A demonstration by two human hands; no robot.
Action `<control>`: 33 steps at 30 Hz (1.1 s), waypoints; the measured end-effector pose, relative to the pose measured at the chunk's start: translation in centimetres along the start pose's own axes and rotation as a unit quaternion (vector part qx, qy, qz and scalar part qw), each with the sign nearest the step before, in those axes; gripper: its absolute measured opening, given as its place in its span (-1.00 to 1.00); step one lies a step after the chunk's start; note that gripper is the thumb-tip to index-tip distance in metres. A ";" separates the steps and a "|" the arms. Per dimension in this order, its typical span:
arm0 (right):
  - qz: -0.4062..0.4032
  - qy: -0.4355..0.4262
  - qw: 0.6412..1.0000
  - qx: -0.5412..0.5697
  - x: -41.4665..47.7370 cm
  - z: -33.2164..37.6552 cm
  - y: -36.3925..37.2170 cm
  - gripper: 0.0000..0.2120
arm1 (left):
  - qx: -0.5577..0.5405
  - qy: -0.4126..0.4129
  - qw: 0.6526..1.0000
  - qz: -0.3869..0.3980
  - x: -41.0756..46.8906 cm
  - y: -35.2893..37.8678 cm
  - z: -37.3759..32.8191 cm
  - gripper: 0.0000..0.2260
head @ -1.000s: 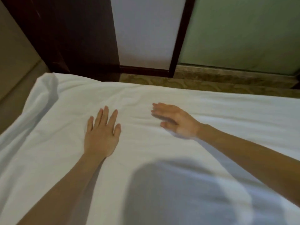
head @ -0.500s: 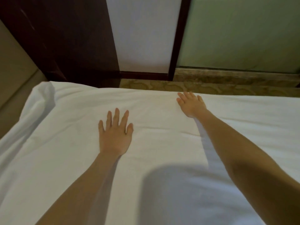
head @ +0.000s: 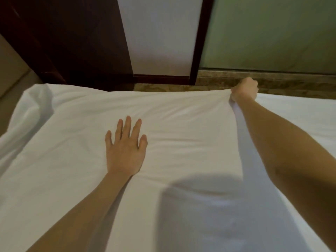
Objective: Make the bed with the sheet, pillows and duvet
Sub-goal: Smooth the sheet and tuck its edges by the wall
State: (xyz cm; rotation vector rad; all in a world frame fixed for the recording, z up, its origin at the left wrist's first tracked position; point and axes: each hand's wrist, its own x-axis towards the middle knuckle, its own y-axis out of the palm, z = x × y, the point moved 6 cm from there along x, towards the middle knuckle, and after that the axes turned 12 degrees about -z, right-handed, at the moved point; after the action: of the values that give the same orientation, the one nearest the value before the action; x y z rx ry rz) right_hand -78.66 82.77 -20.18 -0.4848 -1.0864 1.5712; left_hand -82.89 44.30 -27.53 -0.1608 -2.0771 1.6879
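A white sheet [head: 181,124] covers the bed and fills the lower part of the head view. My left hand [head: 125,150] presses flat on it near the middle, fingers straight and spread. My right hand [head: 244,89] reaches to the far edge of the bed and grips the sheet's edge in a fist, drawing a taut fold toward it. At the far left corner the sheet [head: 34,106] bunches and hangs over the side. No pillows or duvet are in view.
Beyond the bed lies a strip of patterned carpet [head: 163,87]. Behind it stand a dark wooden panel [head: 72,42], a white panel [head: 160,33] and a green wall [head: 272,33]. Beige floor [head: 11,70] shows at the left.
My right hand slid from the sheet's middle out to the far edge and closed on the sheet. My left hand stayed flat, shifting slightly right.
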 end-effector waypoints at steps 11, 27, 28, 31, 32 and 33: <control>0.014 -0.033 0.999 -0.003 -0.6 -1.4 4.3 -0.77 | -0.004 0.014 1.000 -0.016 0.1 0.0 0.2 -0.43; 0.279 -0.430 0.855 -0.082 -20.1 7.6 7.0 -0.42 | 0.000 -0.030 0.999 0.031 0.6 -0.2 -0.2 -0.49; 0.270 -0.420 0.862 -0.090 -19.5 7.9 7.5 -0.43 | -0.001 -0.036 0.999 0.040 0.7 -0.3 -0.3 -0.49; 0.259 -0.396 0.873 -0.115 -18.2 8.9 8.7 -0.47 | -0.008 -0.029 0.996 0.080 0.0 -1.5 0.5 -0.49; 0.254 -0.395 0.874 -0.124 -18.0 9.1 8.9 -0.48 | -0.008 -0.017 0.996 0.088 -0.8 -2.2 1.4 -0.50; 0.248 -0.394 0.875 -0.134 -17.9 9.2 9.0 -0.49 | -0.007 -0.006 0.996 0.093 -2.0 -3.1 2.6 -0.50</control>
State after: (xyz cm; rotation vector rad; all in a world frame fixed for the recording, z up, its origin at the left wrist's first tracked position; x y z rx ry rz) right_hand -85.33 62.98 -27.41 -0.3087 -1.9328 2.1677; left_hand -81.62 40.49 -25.52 -0.3601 -2.1397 1.7841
